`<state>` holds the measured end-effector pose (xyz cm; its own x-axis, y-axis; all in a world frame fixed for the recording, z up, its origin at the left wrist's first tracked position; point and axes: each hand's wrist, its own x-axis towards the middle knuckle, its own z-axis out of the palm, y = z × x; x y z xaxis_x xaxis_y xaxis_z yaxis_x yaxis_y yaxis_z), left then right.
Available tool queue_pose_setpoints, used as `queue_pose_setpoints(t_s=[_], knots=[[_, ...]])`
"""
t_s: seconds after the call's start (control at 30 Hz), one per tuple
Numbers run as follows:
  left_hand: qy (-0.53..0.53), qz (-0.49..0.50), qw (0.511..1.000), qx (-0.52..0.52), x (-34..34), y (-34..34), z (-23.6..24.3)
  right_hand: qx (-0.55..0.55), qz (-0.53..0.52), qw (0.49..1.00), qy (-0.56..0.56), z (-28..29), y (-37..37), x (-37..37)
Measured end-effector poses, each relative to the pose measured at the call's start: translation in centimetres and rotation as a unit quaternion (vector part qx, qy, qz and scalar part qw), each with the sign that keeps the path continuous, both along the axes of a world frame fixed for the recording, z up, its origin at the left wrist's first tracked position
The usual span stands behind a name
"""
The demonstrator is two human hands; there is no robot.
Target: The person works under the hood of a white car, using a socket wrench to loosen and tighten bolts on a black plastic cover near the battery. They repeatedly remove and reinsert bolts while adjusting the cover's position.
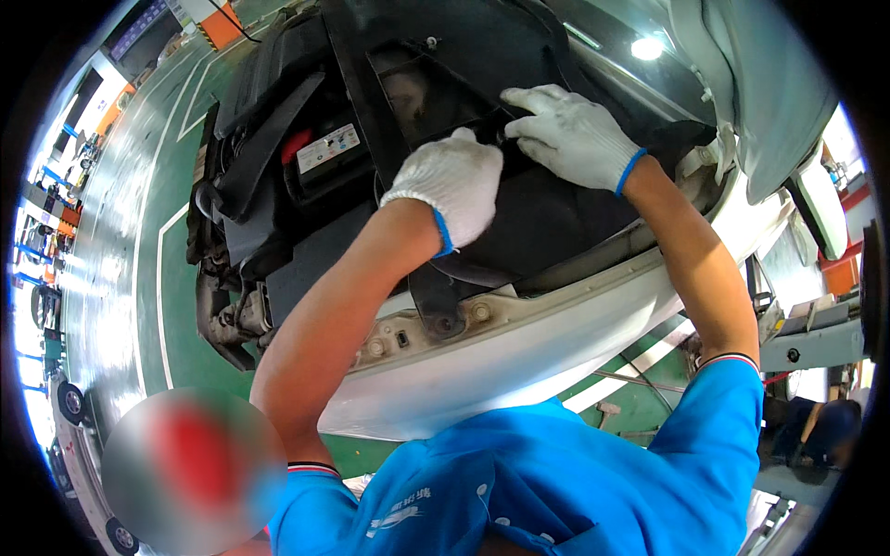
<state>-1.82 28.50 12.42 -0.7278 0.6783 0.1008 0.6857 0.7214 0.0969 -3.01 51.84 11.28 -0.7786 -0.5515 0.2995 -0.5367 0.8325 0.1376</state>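
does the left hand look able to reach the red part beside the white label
Probably yes: the red part shows left of the left hand, with seemingly only a black bar to cross over.

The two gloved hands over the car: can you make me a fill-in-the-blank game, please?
The left hand wears a knitted cloth glove coloured ____.
The right hand has a stretchy cuff edged in ____.
The rectangular white label lies on the picture's ____ side of both hands.
The smooth painted workshop floor is mainly ____.
Missing words: white; blue; left; green.
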Motion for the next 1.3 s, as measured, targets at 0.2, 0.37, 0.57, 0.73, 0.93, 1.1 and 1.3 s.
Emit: queue_pose_setpoints(t_s=[0.2,0.37,0.57,0.73,0.93,1.1,1.3], knots=[[0.119,-0.03,0.99,-0.072,-2.3,-1.5,-0.2,0.042,-0.008,0.998,0.051,-0.5,-0.8,-0.3],[0.184,-0.092,0.974,-0.093,-3.2,-2.8,-0.9,0.044,-0.033,0.998,0.002,-0.5,-1.0,-0.4],[0.078,-0.049,0.996,0.014,-3.0,-3.1,-0.5,0.026,-0.024,0.999,0.005,-0.6,-0.8,-0.7],[-0.03,0.017,0.997,0.075,-0.7,-1.1,-1.0,0.025,-0.039,0.999,-0.016,-0.4,-0.9,-0.6],[-0.047,0.049,0.989,0.133,0.6,-0.1,-1.6,0.024,-0.037,0.998,-0.036,0.0,-0.9,-0.8],[0.026,-0.083,0.988,0.127,-0.6,-1.5,-2.6,0.032,-0.034,0.999,-0.024,-0.6,-0.8,-0.9],[0.076,0.028,0.994,0.07,-0.8,-1.4,-1.4,0.032,-0.04,0.998,-0.023,-0.2,-1.1,-0.8]])
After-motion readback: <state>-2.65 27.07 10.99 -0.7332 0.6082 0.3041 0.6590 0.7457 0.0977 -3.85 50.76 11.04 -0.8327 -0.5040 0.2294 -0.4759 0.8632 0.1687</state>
